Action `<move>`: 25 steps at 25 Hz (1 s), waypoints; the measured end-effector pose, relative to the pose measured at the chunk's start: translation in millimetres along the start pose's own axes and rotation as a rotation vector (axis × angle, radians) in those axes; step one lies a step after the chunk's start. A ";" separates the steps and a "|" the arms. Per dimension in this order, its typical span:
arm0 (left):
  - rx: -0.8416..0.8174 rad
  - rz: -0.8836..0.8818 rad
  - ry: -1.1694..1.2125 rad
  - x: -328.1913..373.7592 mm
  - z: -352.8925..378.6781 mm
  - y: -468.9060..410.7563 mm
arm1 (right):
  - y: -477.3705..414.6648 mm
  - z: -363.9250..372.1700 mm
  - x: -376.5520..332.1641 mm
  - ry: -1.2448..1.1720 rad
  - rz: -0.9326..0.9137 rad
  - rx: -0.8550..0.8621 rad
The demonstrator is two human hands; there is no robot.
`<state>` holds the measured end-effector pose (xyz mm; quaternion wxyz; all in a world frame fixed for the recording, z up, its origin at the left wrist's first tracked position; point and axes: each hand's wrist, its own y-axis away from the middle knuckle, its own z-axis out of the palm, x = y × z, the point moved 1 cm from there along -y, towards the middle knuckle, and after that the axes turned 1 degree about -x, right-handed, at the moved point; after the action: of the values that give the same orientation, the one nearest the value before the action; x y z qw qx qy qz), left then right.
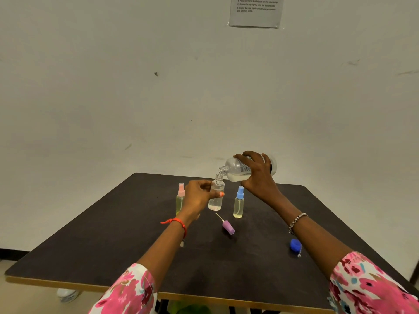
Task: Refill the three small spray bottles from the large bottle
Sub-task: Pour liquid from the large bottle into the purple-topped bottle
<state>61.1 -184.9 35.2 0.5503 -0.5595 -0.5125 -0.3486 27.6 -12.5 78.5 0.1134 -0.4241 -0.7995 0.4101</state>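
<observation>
My right hand grips the large clear bottle, tipped on its side with its open mouth right over the neck of an uncapped small bottle. My left hand holds that small bottle upright above the table; a little clear liquid sits in its bottom. A small spray bottle with a pink top stands to the left, and one with a blue top stands to the right, both holding yellowish liquid. The purple spray top with its dip tube lies on the table in front.
A blue cap lies on the dark table under my right forearm. The table's back edge is close to the white wall. A printed sheet hangs on the wall. A white object sits on the floor at lower left.
</observation>
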 end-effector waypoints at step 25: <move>0.004 -0.023 0.000 -3.5 1.2 -2.3 | -1.5 2.6 3.0 0.024 -0.028 0.011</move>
<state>57.9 -184.7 32.2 0.5474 -0.5525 -0.5195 -0.3539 23.5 -12.0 77.5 0.1312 -0.4173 -0.8014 0.4079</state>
